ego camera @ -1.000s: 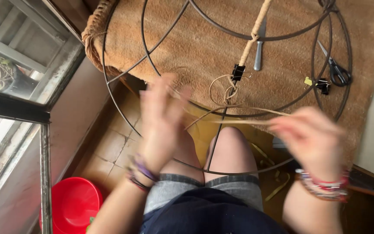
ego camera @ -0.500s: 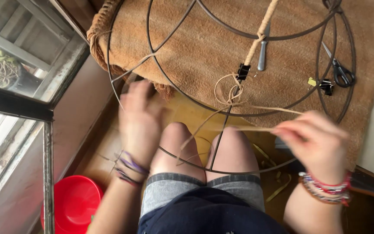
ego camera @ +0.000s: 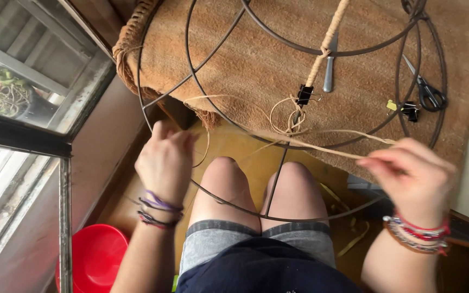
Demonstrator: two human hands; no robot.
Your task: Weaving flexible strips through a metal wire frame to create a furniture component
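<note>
A person's right hand (ego camera: pixel 412 172) pinched a pale cane strip (ego camera: pixel 321 145) pulled taut toward the left hand (ego camera: pixel 165 160), whose fingers curled closed on its thinner end, above a dark wire frame (ego camera: pixel 278 163), with a black binder clip (ego camera: pixel 304 94) between and beyond both hands.

A brown woven mat (ego camera: pixel 278 59) covers the raised surface, its frayed edge hanging over the near side. On it rest a dark wire frame (ego camera: pixel 213 111), 1 pair of scissors (ego camera: pixel 427 92) at the far right, a small knife (ego camera: pixel 329 68) near the middle and 2 black binder clips (ego camera: pixel 304 95). Below, on the floor (ego camera: pixel 109 179), sits a red bowl (ego camera: pixel 96 260), and pale strips (ego camera: pixel 354 239) lie by the knees.
</note>
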